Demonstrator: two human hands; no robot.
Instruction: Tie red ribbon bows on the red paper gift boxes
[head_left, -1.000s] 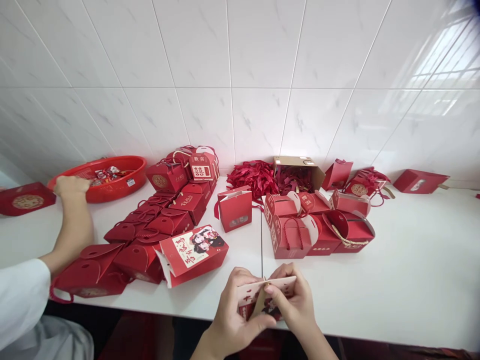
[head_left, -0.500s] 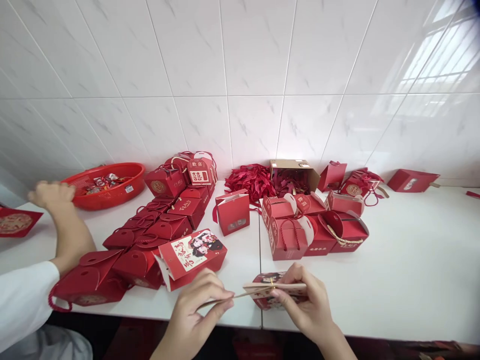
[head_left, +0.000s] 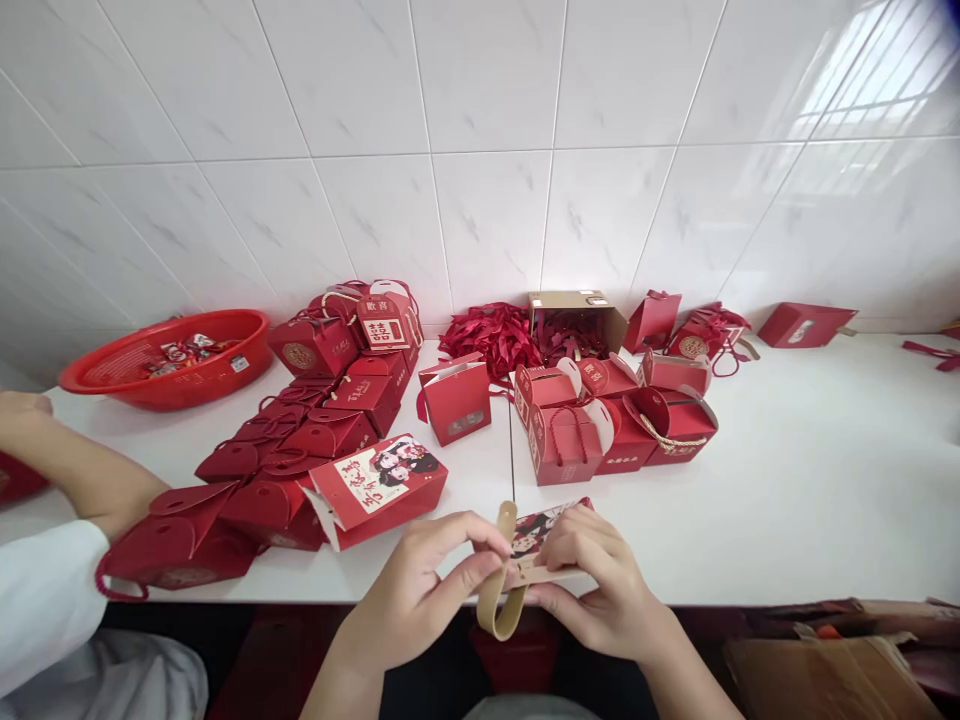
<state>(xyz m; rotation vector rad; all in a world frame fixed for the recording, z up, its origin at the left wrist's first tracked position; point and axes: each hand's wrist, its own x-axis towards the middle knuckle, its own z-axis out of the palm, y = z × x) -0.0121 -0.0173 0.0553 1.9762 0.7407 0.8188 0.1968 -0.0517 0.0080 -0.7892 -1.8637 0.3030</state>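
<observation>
Red box (head_left: 541, 545), two hands, one ribbon (head_left: 501, 590)

Few signs can be read. A red gift box with a white arched tag (head_left: 383, 325), standing atop the pile of boxes at the back left of the tabletop, carries two small Chinese characters above a large red double-happiness sign, 囍. A flat red box lying on its side (head_left: 379, 487) in front of that pile bears a white panel with large red brush-style Chinese characters beside a drawn picture of two figures; the characters are too slanted to read with certainty. Round gold emblems sit on a red box (head_left: 299, 355) at the back left and on another (head_left: 691, 346) at the back right; their writing is too small to make out.
</observation>
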